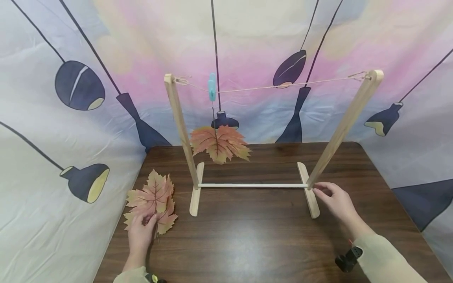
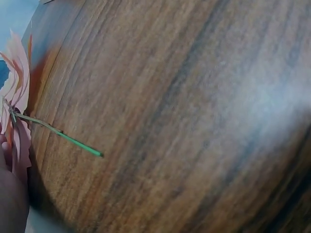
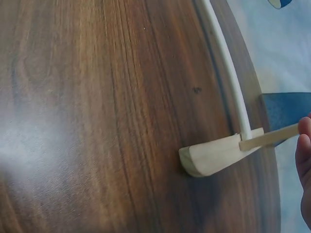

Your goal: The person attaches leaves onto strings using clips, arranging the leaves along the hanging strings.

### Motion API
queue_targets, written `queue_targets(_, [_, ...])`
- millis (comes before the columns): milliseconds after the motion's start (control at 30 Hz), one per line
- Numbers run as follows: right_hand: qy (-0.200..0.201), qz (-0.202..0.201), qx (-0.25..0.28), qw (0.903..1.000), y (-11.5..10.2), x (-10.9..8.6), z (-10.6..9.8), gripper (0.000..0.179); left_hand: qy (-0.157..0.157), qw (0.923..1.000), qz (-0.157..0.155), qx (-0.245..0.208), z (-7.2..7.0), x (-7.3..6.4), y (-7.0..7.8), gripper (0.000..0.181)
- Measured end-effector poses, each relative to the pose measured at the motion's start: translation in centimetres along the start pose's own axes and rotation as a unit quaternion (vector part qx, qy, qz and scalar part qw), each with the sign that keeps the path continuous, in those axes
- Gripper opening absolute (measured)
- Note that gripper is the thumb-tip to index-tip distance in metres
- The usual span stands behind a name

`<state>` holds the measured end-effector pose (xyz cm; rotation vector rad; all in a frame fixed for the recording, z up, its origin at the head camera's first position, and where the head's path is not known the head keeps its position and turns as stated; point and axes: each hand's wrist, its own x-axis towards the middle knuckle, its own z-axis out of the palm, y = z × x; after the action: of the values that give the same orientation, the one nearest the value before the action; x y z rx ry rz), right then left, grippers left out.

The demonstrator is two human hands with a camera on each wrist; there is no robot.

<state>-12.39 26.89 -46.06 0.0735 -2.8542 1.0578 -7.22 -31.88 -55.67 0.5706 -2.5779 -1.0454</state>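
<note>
At the left of the table, my left hand (image 1: 140, 234) pinches near the base of an artificial maple leaf (image 1: 155, 198) in orange and yellow, part of a small overlapping bunch. The leaf's thin stem (image 2: 80, 144), green at its tip, juts out over the table in the left wrist view. My right hand (image 1: 336, 200) is beside the foot of a wooden frame's right post (image 1: 341, 133), fingers slightly bent; whether they touch the wood is unclear. From the frame's string (image 1: 262, 89), a light-blue clip (image 1: 212, 87) holds another maple leaf (image 1: 220, 143) by its stem.
A white rod (image 1: 253, 185) joins the frame's two wooden feet, the right foot (image 1: 313, 206) among them. The left post (image 1: 180, 129) rises close to the hanging leaf. Behind the brown table (image 1: 244, 236) hangs a cloth backdrop (image 1: 247, 47) with painted lamps.
</note>
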Motion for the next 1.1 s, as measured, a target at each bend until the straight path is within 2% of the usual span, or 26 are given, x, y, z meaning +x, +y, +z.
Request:
queue_targets(233, [0.026, 0.009, -0.018, 0.9995, 1.3, -1.1, -0.2, 0.037, -0.007, 0.9999, -0.007, -0.004, 0.1, 0.3, 0.1, 0.031])
queue_targets(467, [0.007, 0.039, -0.023, 0.9989, 2.9, -3.1, 0.6, 0.041, 0.008, 0.9998, -0.016, 0.003, -0.1, -0.2, -0.2, 0.03])
queue_targets(667, [0.02, 0.028, -0.026, 0.9991, 3.2, -3.1, 0.8, 0.041, 0.015, 0.9998, -0.012, -0.006, -0.1, 0.1, -0.3, 0.031])
queue_targets(933, [0.004, 0.052, -0.026, 0.9983, 4.1, -4.1, 0.9, 0.042, -0.01, 0.9999, -0.009, 0.001, 0.0, 0.1, -0.4, 0.03])
queue_targets(1100, [0.012, 0.05, -0.031, 0.9982, 4.5, -4.4, 1.0, 0.041, -0.021, 0.9995, 0.016, 0.015, 0.1, 0.1, -0.5, 0.03])
